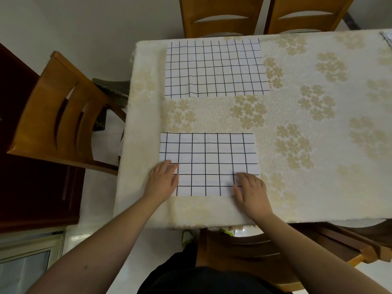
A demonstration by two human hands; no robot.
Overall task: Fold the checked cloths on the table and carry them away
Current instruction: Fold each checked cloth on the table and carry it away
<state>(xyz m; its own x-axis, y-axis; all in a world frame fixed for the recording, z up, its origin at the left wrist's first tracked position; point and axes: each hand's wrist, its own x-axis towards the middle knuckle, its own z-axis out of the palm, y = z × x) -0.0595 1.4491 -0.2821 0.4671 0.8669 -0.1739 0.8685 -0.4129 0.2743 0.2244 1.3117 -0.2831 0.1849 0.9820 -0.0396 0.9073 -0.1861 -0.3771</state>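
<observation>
Two white cloths with a black grid lie flat on the table [318, 187]. The near checked cloth [206, 160] is a smaller rectangle close to the front edge. My left hand [162, 180] rests flat on its near left corner with fingers straight. My right hand [252, 190] lies flat on its near right corner, fingers straight and pointing up-left. The far checked cloth [214, 67] is larger and lies spread out by the table's far left edge, untouched.
The table wears a cream floral tablecloth. Wooden chairs stand at the left [61, 115], at the far side [220, 15] [307, 13], and tucked under the near edge [244, 247]. Another checked item's edge [387, 38] shows at the far right corner.
</observation>
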